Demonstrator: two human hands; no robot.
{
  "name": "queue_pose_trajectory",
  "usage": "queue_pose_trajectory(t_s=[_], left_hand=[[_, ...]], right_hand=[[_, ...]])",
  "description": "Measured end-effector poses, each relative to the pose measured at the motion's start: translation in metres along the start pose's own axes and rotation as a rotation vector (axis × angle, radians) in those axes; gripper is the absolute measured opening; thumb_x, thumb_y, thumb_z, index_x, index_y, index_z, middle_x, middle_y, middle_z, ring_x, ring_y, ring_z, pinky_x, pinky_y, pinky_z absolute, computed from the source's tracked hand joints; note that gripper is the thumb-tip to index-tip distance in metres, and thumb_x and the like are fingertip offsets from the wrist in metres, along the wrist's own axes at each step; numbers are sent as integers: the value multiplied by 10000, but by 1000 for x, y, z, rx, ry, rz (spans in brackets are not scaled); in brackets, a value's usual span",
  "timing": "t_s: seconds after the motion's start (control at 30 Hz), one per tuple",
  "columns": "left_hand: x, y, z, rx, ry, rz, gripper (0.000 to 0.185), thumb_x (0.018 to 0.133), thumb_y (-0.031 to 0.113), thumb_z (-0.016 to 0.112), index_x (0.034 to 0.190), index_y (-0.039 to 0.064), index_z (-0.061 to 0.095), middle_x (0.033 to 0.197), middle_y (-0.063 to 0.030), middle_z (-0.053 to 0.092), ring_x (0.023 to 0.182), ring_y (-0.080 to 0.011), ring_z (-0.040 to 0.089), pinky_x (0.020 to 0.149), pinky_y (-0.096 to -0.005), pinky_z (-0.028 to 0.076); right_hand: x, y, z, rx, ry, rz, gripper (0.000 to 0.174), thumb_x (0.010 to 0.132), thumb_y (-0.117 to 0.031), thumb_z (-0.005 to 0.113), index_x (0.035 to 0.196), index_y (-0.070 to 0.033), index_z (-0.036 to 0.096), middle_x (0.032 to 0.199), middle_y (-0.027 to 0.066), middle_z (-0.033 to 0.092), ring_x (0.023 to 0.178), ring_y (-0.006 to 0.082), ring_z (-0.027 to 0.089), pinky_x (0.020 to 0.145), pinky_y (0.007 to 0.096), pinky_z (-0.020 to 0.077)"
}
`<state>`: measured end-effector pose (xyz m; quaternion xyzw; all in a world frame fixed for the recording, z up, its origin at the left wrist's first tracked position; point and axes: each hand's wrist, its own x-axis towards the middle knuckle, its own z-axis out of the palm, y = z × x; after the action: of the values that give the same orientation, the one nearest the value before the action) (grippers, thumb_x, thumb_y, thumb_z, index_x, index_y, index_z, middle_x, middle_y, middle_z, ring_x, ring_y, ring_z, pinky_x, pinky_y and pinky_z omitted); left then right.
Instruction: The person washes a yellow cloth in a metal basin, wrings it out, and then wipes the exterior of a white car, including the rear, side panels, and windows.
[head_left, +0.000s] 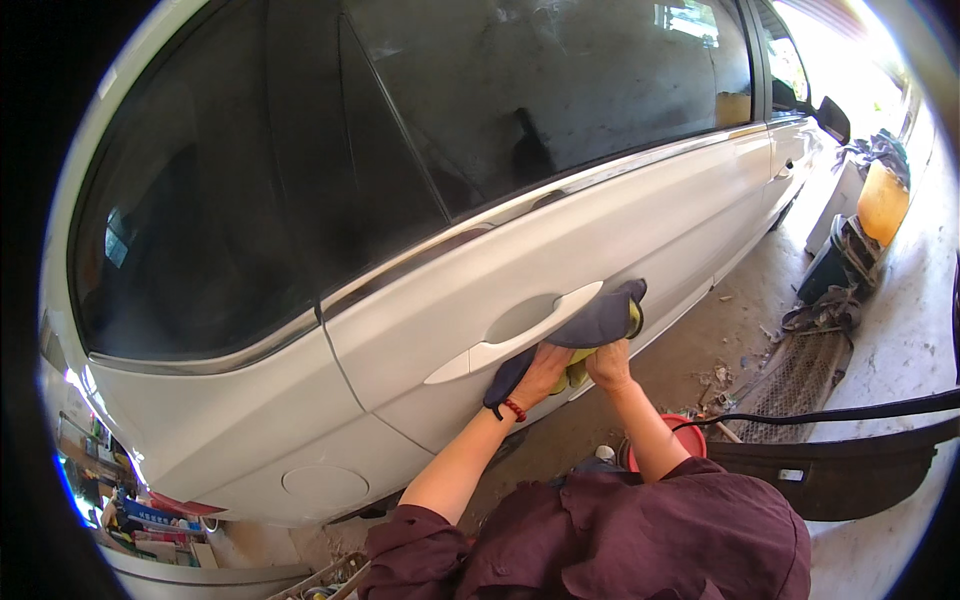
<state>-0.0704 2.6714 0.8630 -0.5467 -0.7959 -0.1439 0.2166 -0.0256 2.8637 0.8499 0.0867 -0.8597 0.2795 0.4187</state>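
A dark blue-grey cloth (589, 324) with a yellow-green side is bunched in both my hands, just below a white door handle (502, 348). My left hand (541, 373) grips its left part; a red bead bracelet (515, 409) circles that wrist. On the right part, my right hand (608, 364) has its fingers closed, partly hidden under the folds. Behind the cloth is the white rear door (420, 337) of a car, with a dark side window (540, 97) above it. Whether the cloth presses against the door cannot be told.
A red bucket (681, 435) stands by my right forearm. Along the white wall (892, 337) lie a mesh panel (795, 382), a dark bin (821, 262) and a yellow container (883, 202). A black panel (832, 469) lies at right. Clutter (161, 525) sits behind the car.
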Motion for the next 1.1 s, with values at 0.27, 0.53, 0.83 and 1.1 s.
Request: queue_pose_trajectory(t_s=[0.27, 0.53, 0.83, 1.1], left_hand=[[-2, -5, 36, 27, 30, 5, 442, 820, 52, 511, 1261, 12, 531, 1227, -159, 513, 1103, -334, 480, 1009, -465, 356], [-4, -1, 18, 344, -72, 19, 407, 814, 54, 528, 1218, 19, 562, 1133, -140, 574, 969, -312, 515, 902, -440, 429], [-52, 5, 2, 205, 1, -263, 338, 857, 112, 547, 1183, 24, 563, 1189, -184, 558, 1028, -363, 507, 909, -500, 399], [-119, 7, -41, -74, 150, -701, 810, 802, 286, 697, 1431, -11, 283, 1441, -239, 329, 1342, -435, 271, 1109, -551, 191]], right_hand=[[56, 39, -14, 401, -344, 309, 675, 797, -344, 681, 1373, -80, 452, 1379, 121, 478, 1266, 287, 430, 1175, 400, 125], [142, 21, -79, 252, -556, -470, 671, 784, -360, 615, 1342, -27, 449, 1436, 241, 363, 1416, 384, 191, 1150, 564, 157], [171, -35, -44, 429, -735, -1051, 274, 778, -45, 585, 967, 153, 594, 1448, 318, 310, 1448, 373, 101, 1158, 562, 147], [130, -122, 11, 232, -533, -1087, 358, 861, -11, 481, 1180, 138, 415, 1494, 333, 148, 1441, 411, 71, 1146, 581, 182]])
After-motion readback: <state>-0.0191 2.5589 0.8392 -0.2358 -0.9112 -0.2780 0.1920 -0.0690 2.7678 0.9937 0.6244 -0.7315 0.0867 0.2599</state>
